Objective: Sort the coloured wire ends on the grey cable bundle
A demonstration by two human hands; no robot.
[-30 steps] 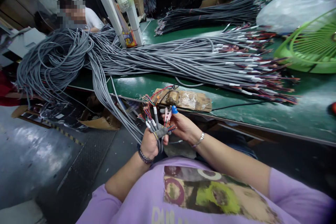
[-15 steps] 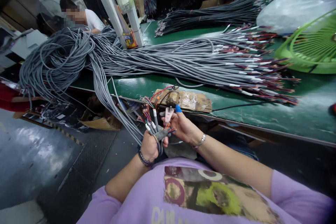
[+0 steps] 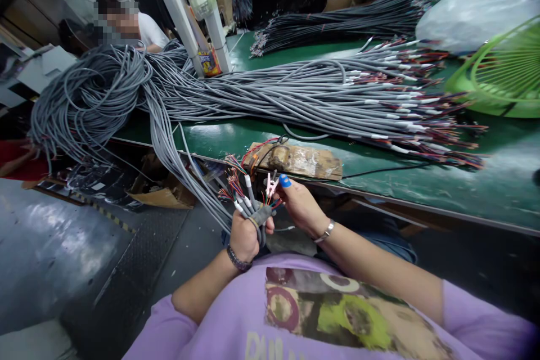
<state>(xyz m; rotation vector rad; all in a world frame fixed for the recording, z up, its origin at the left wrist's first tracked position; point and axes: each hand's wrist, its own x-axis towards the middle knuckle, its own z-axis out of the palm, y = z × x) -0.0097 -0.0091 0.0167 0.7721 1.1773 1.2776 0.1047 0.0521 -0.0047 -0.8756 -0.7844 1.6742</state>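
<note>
My left hand (image 3: 245, 239) is wrapped round several grey cables (image 3: 248, 202), whose stripped ends point up and away from me with coloured wires (image 3: 233, 181) fanned out. One cable end in this fist is bent over to the right, and its thin wires reach my right hand. A small pinkish clip (image 3: 270, 184) stands at these wires; its exact grip on them is too small to tell. My right hand (image 3: 300, 205), with a blue cover (image 3: 284, 180) on one fingertip, is closed in a pinch at the wires, right beside the clip.
A long pile of grey cables (image 3: 270, 93) lies across the green bench (image 3: 442, 191). A taped cardboard piece (image 3: 312, 162) with leads sits at the front edge. A green fan (image 3: 506, 67) and plastic bag (image 3: 476, 5) are right; a co-worker (image 3: 149, 31) sits behind the coil.
The pinkish clip now stands more upright beside the wires. My right hand has shifted slightly, its fingers drawn closer to the wires. At the far left, another person's arm has come into view.
</note>
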